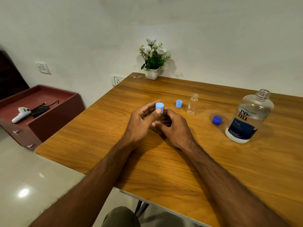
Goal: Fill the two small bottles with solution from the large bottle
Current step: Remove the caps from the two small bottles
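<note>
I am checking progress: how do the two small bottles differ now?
The small bottle in the hands wears a light blue cap, pinched by the left hand; the other small bottle is open, its cap lying beside it. The first is gripped by the right hand; the second stands free on the table. Both are clear.

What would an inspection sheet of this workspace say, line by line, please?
Surface: wooden table, bare wood in front.
Job's things: large bottle open, its dark blue cap beside it; one small bottle open, its light blue cap to its left; second small bottle in the hands, light blue cap on top.
Clutter: flower pot at the far edge.
Grippers: left hand pinches the cap; right hand grips the bottle.
Cables: black cable on the side cabinet.
Surroundings: white controller, wall sockets.
</note>
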